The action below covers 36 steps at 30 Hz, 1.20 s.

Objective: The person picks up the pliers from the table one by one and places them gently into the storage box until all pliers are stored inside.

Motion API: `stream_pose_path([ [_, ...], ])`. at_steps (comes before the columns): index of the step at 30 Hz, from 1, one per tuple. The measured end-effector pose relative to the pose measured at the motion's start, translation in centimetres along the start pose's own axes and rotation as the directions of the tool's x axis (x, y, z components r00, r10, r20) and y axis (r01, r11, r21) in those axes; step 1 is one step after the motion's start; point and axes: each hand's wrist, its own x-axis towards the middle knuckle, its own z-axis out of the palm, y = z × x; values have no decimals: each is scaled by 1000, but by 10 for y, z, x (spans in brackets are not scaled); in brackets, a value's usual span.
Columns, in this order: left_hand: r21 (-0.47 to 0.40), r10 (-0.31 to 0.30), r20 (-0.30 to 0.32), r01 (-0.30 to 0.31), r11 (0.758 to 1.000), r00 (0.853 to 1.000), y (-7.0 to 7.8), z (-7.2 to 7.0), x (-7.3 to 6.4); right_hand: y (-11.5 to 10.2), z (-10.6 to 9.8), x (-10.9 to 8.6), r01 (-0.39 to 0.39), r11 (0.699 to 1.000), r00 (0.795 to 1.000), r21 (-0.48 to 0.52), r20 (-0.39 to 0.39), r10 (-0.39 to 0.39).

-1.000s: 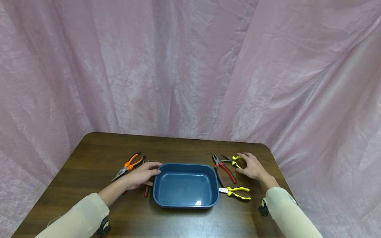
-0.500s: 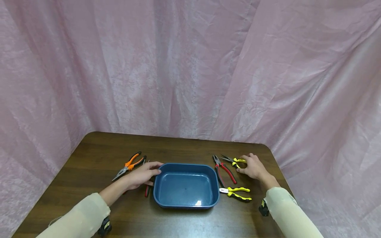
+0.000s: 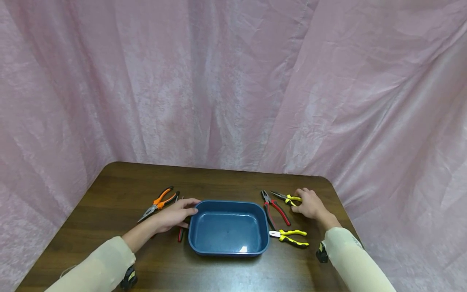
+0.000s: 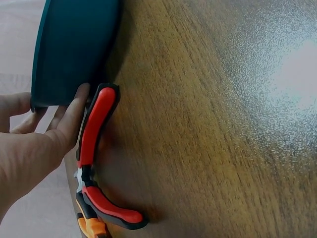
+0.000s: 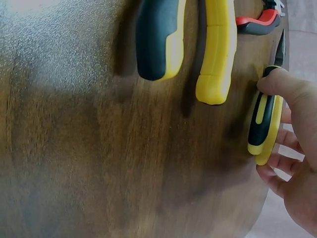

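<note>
The yellow-and-black long-nose pliers (image 3: 287, 198) have shifted slightly toward the person's right over the past second, and their nose looks narrower; the blue rectangular tray (image 3: 228, 227) has stayed essentially in place. The right hand (image 3: 310, 205) grasps those pliers, thumb on one handle and fingers along the other. They lie at about 2 o'clock from the tray, noses pointing toward 10 o'clock. The left hand (image 3: 175, 213) grips the tray's wall at its 9 to 10 o'clock side, fingertips against the outside.

The tray sits on a dark wood-grain counter (image 3: 120, 190). Just beside it at 3 o'clock are yellow-and-black combination pliers (image 3: 281, 235), handles spread. Near its 2 o'clock corner, between it and the long-nose pair, lie red-and-black combination pliers (image 3: 269, 200). Orange-and-black long-nose pliers (image 3: 158, 202) rest between 9 and 10 o'clock, their tips toward 7. At 9 o'clock, partly hidden by the left hand in the head view, are red-and-black-handled pliers (image 4: 94, 134). A pink curtain (image 3: 219, 81) hangs beyond the counter's 12 o'clock edge.
</note>
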Motion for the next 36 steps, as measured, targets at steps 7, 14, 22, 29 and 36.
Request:
stream_pose_path([
  [7,0,7,15,-7,1000,1000,-2,0,1,-6,-2,-1,-5,1000,999,-3,37,5],
  [14,-3,-3,4,3,1000,1000,0,2,0,-5,-4,-1,20,1000,999,-15,44,-19],
  [22,16,0,-11,0,1000,1000,1,1,0,-4,-3,-4,17,999,1000,47,-3,-17],
  [29,4,-8,-7,8,1000,1000,-4,0,2,-1,-4,-8,9,995,1000,97,-17,-8],
  [36,-1,1,-8,-1,1000,1000,-6,-2,4,-1,-6,-11,1,990,1000,140,-9,0],
])
